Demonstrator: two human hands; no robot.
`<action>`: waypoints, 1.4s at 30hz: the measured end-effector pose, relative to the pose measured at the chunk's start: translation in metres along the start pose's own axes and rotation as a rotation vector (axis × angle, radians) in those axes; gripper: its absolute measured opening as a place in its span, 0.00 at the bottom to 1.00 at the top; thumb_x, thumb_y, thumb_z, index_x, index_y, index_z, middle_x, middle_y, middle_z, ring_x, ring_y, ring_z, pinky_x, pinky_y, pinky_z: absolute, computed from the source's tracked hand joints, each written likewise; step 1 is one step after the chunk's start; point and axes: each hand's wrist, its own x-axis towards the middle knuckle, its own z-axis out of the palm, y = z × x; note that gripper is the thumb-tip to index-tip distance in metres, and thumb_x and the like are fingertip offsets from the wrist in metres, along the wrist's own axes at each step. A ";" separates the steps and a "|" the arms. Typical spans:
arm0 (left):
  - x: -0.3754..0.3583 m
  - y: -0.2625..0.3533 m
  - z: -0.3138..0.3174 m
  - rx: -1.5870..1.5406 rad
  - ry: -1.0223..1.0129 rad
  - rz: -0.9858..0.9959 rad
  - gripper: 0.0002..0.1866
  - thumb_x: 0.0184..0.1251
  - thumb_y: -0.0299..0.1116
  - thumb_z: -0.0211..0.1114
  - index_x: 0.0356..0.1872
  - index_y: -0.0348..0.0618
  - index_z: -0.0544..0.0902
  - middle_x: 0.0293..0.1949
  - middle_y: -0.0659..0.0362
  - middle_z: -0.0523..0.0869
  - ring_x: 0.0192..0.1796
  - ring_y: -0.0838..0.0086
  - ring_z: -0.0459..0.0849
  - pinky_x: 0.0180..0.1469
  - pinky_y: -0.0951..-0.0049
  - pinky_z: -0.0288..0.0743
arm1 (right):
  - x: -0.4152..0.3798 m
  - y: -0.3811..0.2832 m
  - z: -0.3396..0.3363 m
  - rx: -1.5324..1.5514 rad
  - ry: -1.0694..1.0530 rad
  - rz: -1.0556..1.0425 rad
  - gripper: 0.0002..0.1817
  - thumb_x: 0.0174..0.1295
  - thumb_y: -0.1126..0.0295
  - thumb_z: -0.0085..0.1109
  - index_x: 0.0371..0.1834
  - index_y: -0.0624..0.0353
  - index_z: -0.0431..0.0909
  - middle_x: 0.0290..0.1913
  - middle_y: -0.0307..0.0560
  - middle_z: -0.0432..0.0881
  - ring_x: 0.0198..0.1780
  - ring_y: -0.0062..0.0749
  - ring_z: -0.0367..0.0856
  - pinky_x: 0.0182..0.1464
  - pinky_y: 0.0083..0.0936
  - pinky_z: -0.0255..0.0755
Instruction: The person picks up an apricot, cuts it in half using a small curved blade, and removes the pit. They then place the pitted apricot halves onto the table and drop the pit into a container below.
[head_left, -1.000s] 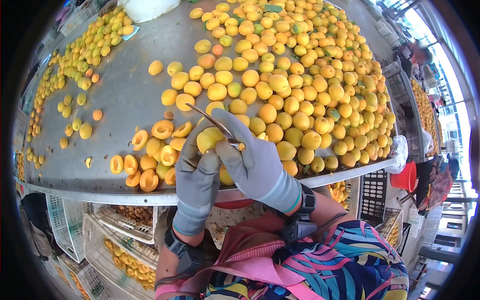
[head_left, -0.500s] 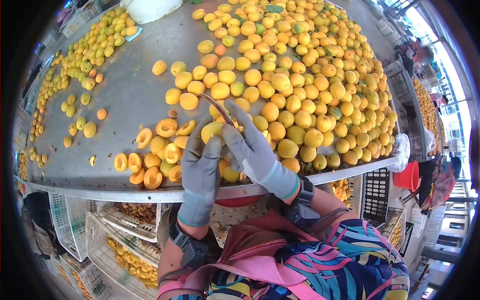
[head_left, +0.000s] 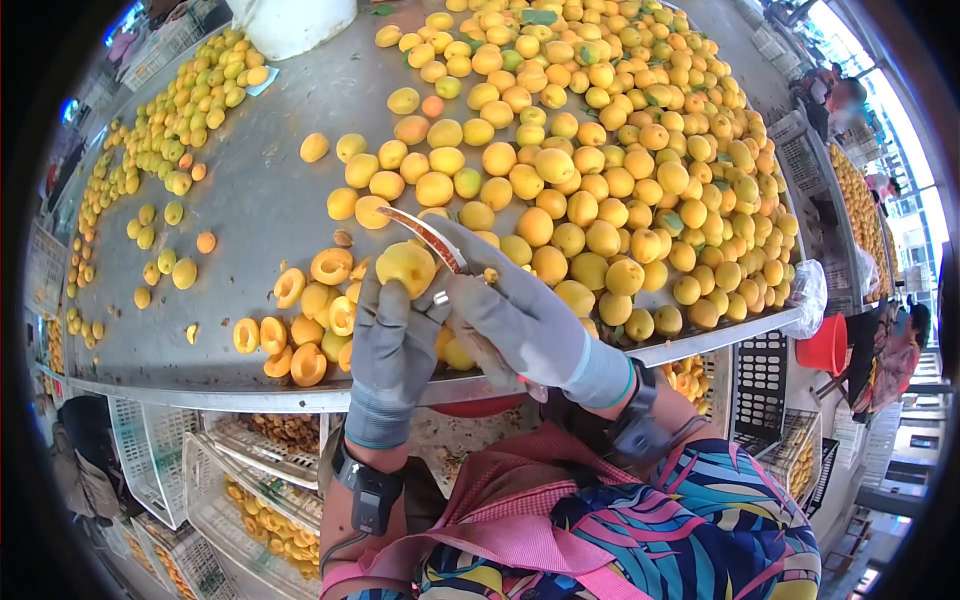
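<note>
Over the counter [head_left: 265, 200], close to its near edge: one yellow apricot [head_left: 406, 268], held up, taken as the centre of the dial for every clock position below.
Left hand [head_left: 385, 350]: grey-gloved, at 6 o'clock, its grip closed on the apricot from beneath with thumb and fingers.
Right hand [head_left: 525, 325]: grey-gloved, at 4 o'clock, its grip closed around the knife [head_left: 432, 238].
Blade: curved, dark reddish-brown with a bright edge, arching from 3 o'clock up to a tip at 11; whether it touches the skin, I cannot tell.
Apricot halves [head_left: 308, 364]: a cluster at 8 o'clock on the counter, several with hollowed orange insides facing up.
Brown lump [head_left: 342, 238]: small, at 10 o'clock, just beyond the halves.
Whole apricots [head_left: 620, 170]: a broad spread centred on 2 o'clock, a few green leaves among them.
Greener fruit [head_left: 190, 110]: a looser heap at 10 o'clock, well apart.
White container [head_left: 295, 20]: 11 o'clock, far side.
Red bucket [head_left: 823, 345]: 3 o'clock, off the counter, near a clear plastic bag [head_left: 808, 298].
White crate [head_left: 205, 480]: 7 o'clock, below the counter, holding more halves.
</note>
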 end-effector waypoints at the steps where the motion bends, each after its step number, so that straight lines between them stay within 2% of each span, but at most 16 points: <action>1: 0.000 0.001 -0.001 0.003 -0.004 0.001 0.25 0.71 0.36 0.58 0.66 0.41 0.64 0.60 0.53 0.74 0.61 0.62 0.76 0.65 0.55 0.68 | 0.001 0.004 0.006 -0.229 0.260 -0.169 0.23 0.74 0.56 0.42 0.60 0.64 0.70 0.21 0.36 0.70 0.18 0.15 0.64 0.20 0.10 0.56; 2: 0.001 0.002 -0.001 0.014 -0.029 -0.005 0.25 0.71 0.36 0.58 0.65 0.40 0.64 0.61 0.53 0.74 0.61 0.62 0.75 0.65 0.56 0.68 | -0.003 -0.006 -0.005 -0.260 0.102 0.018 0.32 0.72 0.69 0.45 0.76 0.59 0.45 0.27 0.35 0.72 0.25 0.13 0.67 0.28 0.10 0.61; 5: 0.002 0.003 0.000 0.039 -0.050 -0.023 0.25 0.72 0.36 0.58 0.65 0.39 0.65 0.61 0.53 0.74 0.62 0.63 0.75 0.64 0.58 0.69 | -0.002 -0.002 -0.007 -0.771 0.143 -0.132 0.30 0.71 0.69 0.45 0.74 0.60 0.50 0.31 0.40 0.78 0.30 0.22 0.76 0.35 0.19 0.69; 6: 0.002 0.003 0.001 0.055 -0.047 -0.037 0.25 0.72 0.36 0.58 0.64 0.38 0.65 0.60 0.54 0.74 0.61 0.63 0.75 0.64 0.59 0.69 | -0.001 0.003 -0.009 -0.771 0.142 -0.132 0.30 0.71 0.69 0.45 0.74 0.60 0.50 0.31 0.40 0.78 0.30 0.22 0.76 0.35 0.19 0.69; 8: 0.002 0.003 0.000 0.074 -0.042 -0.039 0.25 0.71 0.36 0.58 0.64 0.37 0.65 0.60 0.54 0.75 0.61 0.64 0.75 0.63 0.60 0.70 | 0.002 0.013 -0.013 -0.896 0.133 -0.214 0.32 0.69 0.70 0.47 0.75 0.60 0.48 0.40 0.51 0.82 0.38 0.39 0.82 0.45 0.29 0.73; 9: 0.002 0.003 0.000 0.090 -0.038 -0.040 0.25 0.71 0.36 0.59 0.64 0.37 0.66 0.59 0.55 0.75 0.60 0.65 0.75 0.63 0.61 0.70 | 0.001 0.008 -0.011 -0.896 0.133 -0.214 0.32 0.69 0.70 0.47 0.75 0.60 0.48 0.40 0.51 0.82 0.38 0.39 0.82 0.45 0.29 0.73; 11: 0.002 0.004 0.003 0.098 -0.033 -0.032 0.25 0.71 0.36 0.59 0.64 0.37 0.66 0.59 0.55 0.75 0.60 0.66 0.76 0.63 0.61 0.70 | 0.000 -0.004 -0.005 -0.872 0.118 0.009 0.33 0.68 0.71 0.48 0.75 0.60 0.47 0.48 0.63 0.79 0.44 0.53 0.82 0.50 0.33 0.72; 12: 0.001 0.004 0.004 0.104 -0.027 -0.022 0.25 0.70 0.36 0.60 0.64 0.37 0.66 0.58 0.55 0.76 0.59 0.66 0.76 0.62 0.61 0.71 | 0.001 0.002 -0.007 -0.874 0.115 0.013 0.33 0.68 0.71 0.48 0.75 0.60 0.47 0.48 0.63 0.79 0.44 0.53 0.82 0.50 0.33 0.72; 14: 0.000 0.003 0.001 0.115 -0.016 -0.017 0.25 0.70 0.36 0.60 0.63 0.36 0.67 0.58 0.55 0.76 0.59 0.66 0.76 0.62 0.62 0.71 | 0.003 0.016 -0.011 -1.025 0.157 -0.211 0.35 0.67 0.64 0.49 0.74 0.61 0.46 0.22 0.58 0.77 0.25 0.51 0.79 0.27 0.42 0.70; 21: -0.002 0.004 -0.002 0.129 -0.022 -0.015 0.27 0.69 0.36 0.62 0.63 0.34 0.67 0.57 0.54 0.77 0.58 0.68 0.78 0.61 0.65 0.72 | 0.001 0.012 -0.006 -0.927 0.133 -0.230 0.35 0.67 0.66 0.49 0.74 0.61 0.46 0.22 0.59 0.76 0.24 0.51 0.78 0.26 0.41 0.69; 23: -0.004 0.005 -0.001 0.149 0.008 -0.016 0.27 0.68 0.34 0.63 0.64 0.33 0.67 0.56 0.54 0.77 0.57 0.68 0.78 0.60 0.67 0.73 | -0.002 0.002 -0.002 -0.925 0.116 -0.059 0.33 0.69 0.69 0.47 0.75 0.59 0.47 0.34 0.63 0.79 0.32 0.51 0.81 0.39 0.33 0.72; 27: -0.006 0.005 0.005 0.260 0.062 0.035 0.27 0.67 0.31 0.63 0.64 0.33 0.67 0.56 0.54 0.78 0.55 0.71 0.79 0.57 0.73 0.74 | -0.001 -0.005 0.002 -0.953 0.105 0.046 0.33 0.69 0.69 0.47 0.75 0.59 0.46 0.27 0.61 0.77 0.28 0.49 0.79 0.35 0.34 0.70; 29: -0.007 0.009 0.006 0.371 0.060 0.046 0.27 0.67 0.30 0.63 0.64 0.33 0.67 0.56 0.54 0.78 0.55 0.71 0.79 0.57 0.73 0.75 | 0.002 0.000 -0.002 -1.004 0.118 -0.027 0.35 0.66 0.65 0.50 0.73 0.63 0.47 0.24 0.60 0.78 0.26 0.52 0.79 0.28 0.42 0.70; 31: -0.006 0.009 0.005 0.487 0.056 0.057 0.26 0.67 0.30 0.64 0.64 0.33 0.67 0.56 0.54 0.78 0.54 0.71 0.79 0.56 0.74 0.75 | 0.003 0.009 -0.006 -0.990 0.127 -0.089 0.36 0.66 0.65 0.51 0.73 0.63 0.46 0.24 0.59 0.78 0.26 0.52 0.79 0.28 0.42 0.70; 40: -0.003 0.013 0.011 0.174 0.023 -0.058 0.26 0.67 0.33 0.64 0.62 0.33 0.69 0.51 0.57 0.80 0.52 0.73 0.80 0.55 0.75 0.75 | 0.005 0.023 -0.010 -1.081 0.184 -0.251 0.37 0.66 0.64 0.52 0.75 0.58 0.46 0.24 0.58 0.78 0.25 0.52 0.79 0.28 0.41 0.71; 42: -0.005 0.020 0.009 0.655 0.012 0.094 0.26 0.68 0.35 0.63 0.62 0.33 0.69 0.51 0.57 0.80 0.52 0.74 0.79 0.54 0.75 0.75 | 0.005 0.021 -0.010 -1.088 0.168 -0.244 0.37 0.66 0.64 0.53 0.75 0.58 0.47 0.24 0.58 0.78 0.26 0.51 0.80 0.28 0.41 0.72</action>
